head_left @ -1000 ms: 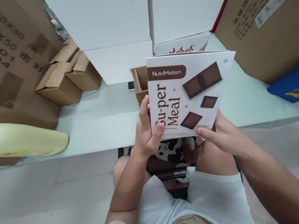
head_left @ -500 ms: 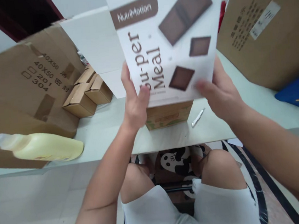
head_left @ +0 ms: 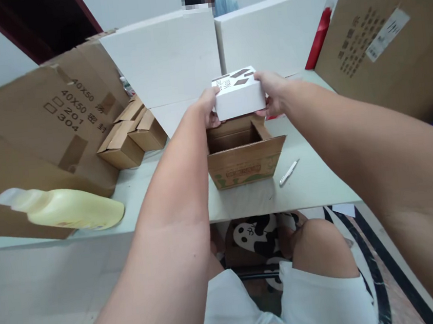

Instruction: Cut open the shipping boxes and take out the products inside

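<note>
Between my two hands is a white box (head_left: 240, 101) with brown chocolate pictures and lettering on its top face. My left hand (head_left: 209, 107) grips its left side, the fingers curled around the edge. On the right side my right hand (head_left: 271, 93) is closed on it in the same way. Below and slightly nearer to me stands an open cardboard box (head_left: 243, 165), its front flap folded outward. The white box is above the far part of that opening. Beside the cardboard box, on its right, lies a slim silver knife or pen (head_left: 289, 172).
Small brown cartons (head_left: 121, 143) and a pale yellow bottle (head_left: 75, 209) are at the left, before a large carton (head_left: 76, 120). White panels (head_left: 174, 58) stand behind my hands. Another large carton (head_left: 382, 46) is at the right. Beyond the panels, a person is partly visible.
The white box has moved away from me and down, from close to the camera to just above the open cardboard box. Both hands have kept hold of it, arms now stretched forward.
</note>
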Demonstrator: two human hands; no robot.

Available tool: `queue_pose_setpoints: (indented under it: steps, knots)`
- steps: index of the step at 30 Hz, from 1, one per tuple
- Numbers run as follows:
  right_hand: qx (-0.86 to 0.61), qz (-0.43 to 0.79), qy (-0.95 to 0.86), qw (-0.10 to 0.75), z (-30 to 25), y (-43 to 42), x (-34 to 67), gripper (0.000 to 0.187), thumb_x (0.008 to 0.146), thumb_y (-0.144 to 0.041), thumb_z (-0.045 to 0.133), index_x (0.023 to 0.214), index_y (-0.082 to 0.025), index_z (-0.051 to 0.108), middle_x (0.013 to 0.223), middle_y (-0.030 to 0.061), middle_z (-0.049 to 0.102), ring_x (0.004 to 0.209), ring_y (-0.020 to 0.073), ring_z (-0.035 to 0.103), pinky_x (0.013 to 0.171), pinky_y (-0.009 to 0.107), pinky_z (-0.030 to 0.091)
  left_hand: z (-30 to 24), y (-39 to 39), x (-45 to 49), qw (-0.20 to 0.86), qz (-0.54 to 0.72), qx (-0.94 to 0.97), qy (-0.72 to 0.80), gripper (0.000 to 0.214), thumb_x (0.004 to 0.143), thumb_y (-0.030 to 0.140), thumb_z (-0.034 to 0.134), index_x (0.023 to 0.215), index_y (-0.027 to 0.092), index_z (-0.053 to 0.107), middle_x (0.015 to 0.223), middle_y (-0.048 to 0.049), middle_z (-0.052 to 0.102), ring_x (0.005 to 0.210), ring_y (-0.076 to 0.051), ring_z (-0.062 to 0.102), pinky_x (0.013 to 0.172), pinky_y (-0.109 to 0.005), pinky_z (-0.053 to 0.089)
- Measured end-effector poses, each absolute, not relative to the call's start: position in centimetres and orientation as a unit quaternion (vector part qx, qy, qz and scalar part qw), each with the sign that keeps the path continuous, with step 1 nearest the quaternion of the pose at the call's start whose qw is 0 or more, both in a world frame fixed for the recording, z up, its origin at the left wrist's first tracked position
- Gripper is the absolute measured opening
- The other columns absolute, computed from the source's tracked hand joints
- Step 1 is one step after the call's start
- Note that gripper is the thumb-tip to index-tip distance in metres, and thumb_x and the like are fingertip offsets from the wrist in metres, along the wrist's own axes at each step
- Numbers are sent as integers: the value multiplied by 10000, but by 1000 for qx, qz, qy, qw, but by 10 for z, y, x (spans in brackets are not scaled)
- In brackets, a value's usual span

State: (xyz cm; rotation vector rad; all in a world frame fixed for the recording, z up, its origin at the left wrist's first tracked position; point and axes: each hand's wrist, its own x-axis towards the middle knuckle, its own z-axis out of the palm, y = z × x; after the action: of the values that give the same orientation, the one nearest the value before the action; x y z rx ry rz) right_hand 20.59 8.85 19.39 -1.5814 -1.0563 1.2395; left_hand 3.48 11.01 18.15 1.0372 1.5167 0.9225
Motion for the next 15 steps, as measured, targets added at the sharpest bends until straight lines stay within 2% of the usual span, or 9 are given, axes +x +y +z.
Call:
queue_pose_setpoints:
  steps: [6, 10, 13, 15]
  knots:
    - [-637, 533, -373, 415, 191, 83, 209, 241, 937, -438, 560, 1021, -220, 618, 832, 71, 626, 860, 221, 671, 693, 354, 619, 161, 140, 19, 523, 352, 459, 627, 376, 840, 602, 641, 796, 231, 606, 857, -176, 678, 1101, -477, 700, 946, -673, 514]
    - [-636, 536, -360, 423, 188, 84, 210, 247, 942, -438, 565, 1086, -245, 619, 910, 77, 678, 928, 242, 688, 700, 369, 622, 158, 151, 23, 531, 372, 483, 589, 419, 878, 625, 642, 754, 227, 593, 788, -149, 650, 1206, -483, 659, 982, -698, 492]
    - [-575, 545, -368, 487, 184, 80, 219, 340, 990, -548, 465, 1164, -294, 610, 1045, 56, 728, 1012, 227, 683, 745, 355, 623, 174, 143, 43, 474, 444, 516, 558, 303, 864, 511, 758, 939, 242, 640, 825, -99, 673, 1281, -434, 588, 1085, -724, 423]
    - [-517, 539, -383, 544, 179, 72, 233, 465, 1033, -594, 313, 1289, -312, 580, 1170, 28, 738, 1066, 193, 663, 814, 324, 613, 190, 123, 56, 356, 493, 561, 562, 382, 846, 385, 819, 1151, 273, 620, 1011, -88, 679, 1354, -422, 515, 1172, -733, 332]
